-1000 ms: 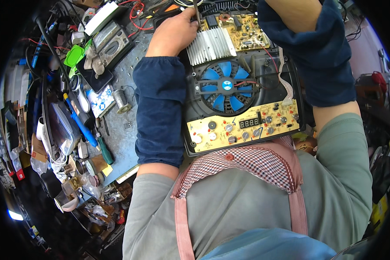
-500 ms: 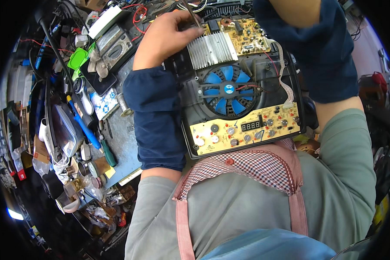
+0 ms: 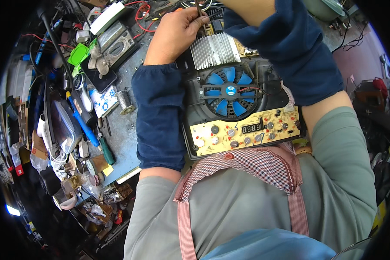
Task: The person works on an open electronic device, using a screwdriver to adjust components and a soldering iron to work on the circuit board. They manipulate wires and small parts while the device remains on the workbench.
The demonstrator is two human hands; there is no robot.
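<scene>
Pinching a slim tool (image 3: 198,6), my left hand (image 3: 176,34) has its grip nearly closed; my right hand is out of view. The opened appliance (image 3: 266,100), blue fan (image 3: 230,90) bared, lies before my apron (image 3: 251,167).

A pale emblem (image 3: 230,89) is borne by the fan hub (image 3: 230,94); toward five o'clock, digits are framed in the display (image 3: 251,128) — blue pen strokes (image 3: 261,137) are seen on the yellow board (image 3: 242,135).

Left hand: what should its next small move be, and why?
Perhaps steady the tool gently: the left hand pinches it close by the heat sink and the upper board, where a slip might knock a part.
</scene>
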